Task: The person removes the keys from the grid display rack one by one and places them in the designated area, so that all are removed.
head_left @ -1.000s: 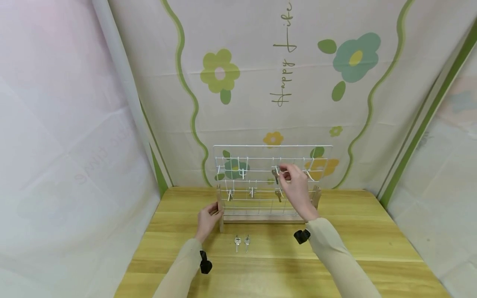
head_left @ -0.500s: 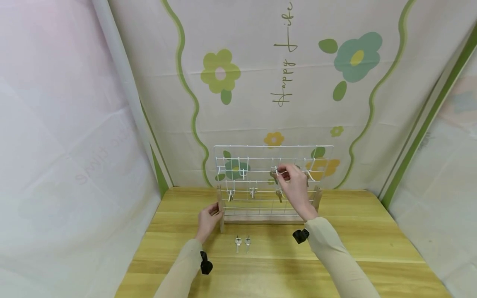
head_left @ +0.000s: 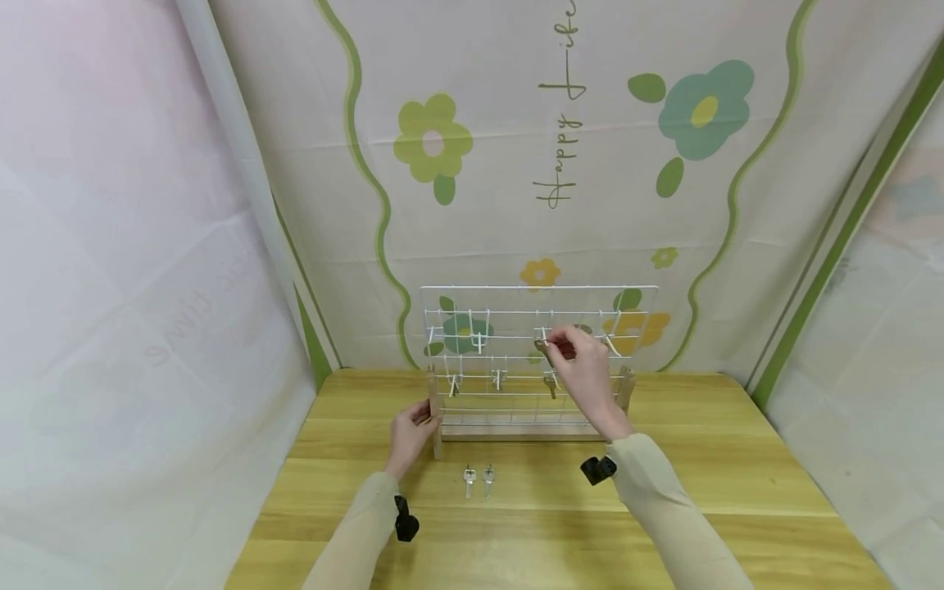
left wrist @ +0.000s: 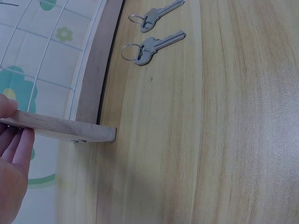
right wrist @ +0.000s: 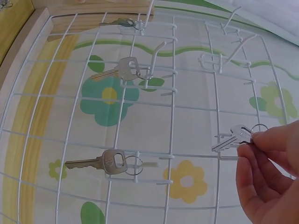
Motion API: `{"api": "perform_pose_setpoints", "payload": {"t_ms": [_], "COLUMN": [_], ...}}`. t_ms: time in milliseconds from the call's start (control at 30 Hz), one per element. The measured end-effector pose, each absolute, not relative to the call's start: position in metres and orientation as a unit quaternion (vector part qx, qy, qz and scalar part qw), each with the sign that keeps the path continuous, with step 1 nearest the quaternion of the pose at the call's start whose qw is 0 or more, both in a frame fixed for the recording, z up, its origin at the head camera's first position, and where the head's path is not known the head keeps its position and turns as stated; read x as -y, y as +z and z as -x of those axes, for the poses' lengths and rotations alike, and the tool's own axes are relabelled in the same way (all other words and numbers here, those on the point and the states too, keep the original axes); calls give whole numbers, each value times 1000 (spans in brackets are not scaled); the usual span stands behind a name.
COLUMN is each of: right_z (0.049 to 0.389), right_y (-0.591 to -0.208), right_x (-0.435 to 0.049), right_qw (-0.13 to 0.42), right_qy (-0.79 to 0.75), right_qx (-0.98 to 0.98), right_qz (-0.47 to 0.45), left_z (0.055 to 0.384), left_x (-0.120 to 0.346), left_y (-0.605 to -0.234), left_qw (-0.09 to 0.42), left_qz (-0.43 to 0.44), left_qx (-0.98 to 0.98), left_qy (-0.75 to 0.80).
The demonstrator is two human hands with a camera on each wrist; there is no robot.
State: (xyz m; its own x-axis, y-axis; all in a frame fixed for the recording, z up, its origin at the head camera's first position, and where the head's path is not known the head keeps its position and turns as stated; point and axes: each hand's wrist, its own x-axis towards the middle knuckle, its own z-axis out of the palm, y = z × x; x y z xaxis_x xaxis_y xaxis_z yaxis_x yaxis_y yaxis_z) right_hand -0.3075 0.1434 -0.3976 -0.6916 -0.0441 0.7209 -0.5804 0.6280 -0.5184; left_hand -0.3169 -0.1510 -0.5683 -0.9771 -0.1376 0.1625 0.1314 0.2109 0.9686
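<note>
In the right wrist view, my right hand (right wrist: 271, 172) pinches the small ring of a silver key (right wrist: 236, 136) between thumb and index finger. The key lies close in front of the wire grid, over a hook in the upper row that it partly hides. In the head view this hand (head_left: 583, 360) is at the upper middle of the white wire rack (head_left: 516, 287). My left hand (head_left: 410, 438) grips the rack's left wooden post (left wrist: 70, 127), thumb on one side and fingers on the other. Two keys with rings (left wrist: 148, 50) lie on the table before the rack.
Several white hooks (head_left: 479, 342) stick out from the grid in two rows. Keys hang on the lower hooks, among them one key (right wrist: 112, 162) and another key (right wrist: 126, 70). A wood-grain table (head_left: 531, 524) bears the rack, with a flower-print cloth (head_left: 487, 221) behind.
My right hand stays by the same upper hook and has shifted only slightly, the key now tilted more. The left hand keeps its grip on the post.
</note>
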Motion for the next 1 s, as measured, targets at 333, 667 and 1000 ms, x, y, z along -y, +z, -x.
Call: {"api": "perform_pose_setpoints", "payload": {"t_ms": [333, 667, 1000], "right_z": [296, 287, 277], "right_y": [-395, -408, -448], "right_x": [-148, -151, -146], "right_qw": [335, 319, 241], "right_qy": [401, 416, 433], "right_qx": [834, 836, 860], "right_qz": [-176, -164, -123], "left_z": [308, 295, 312], "left_x": [151, 149, 150], "left_y": [-552, -529, -560], "left_qw": [92, 90, 100], "left_qz": [6, 23, 5], "left_qx": [770, 770, 776], "left_qy": [-631, -631, -623]}}
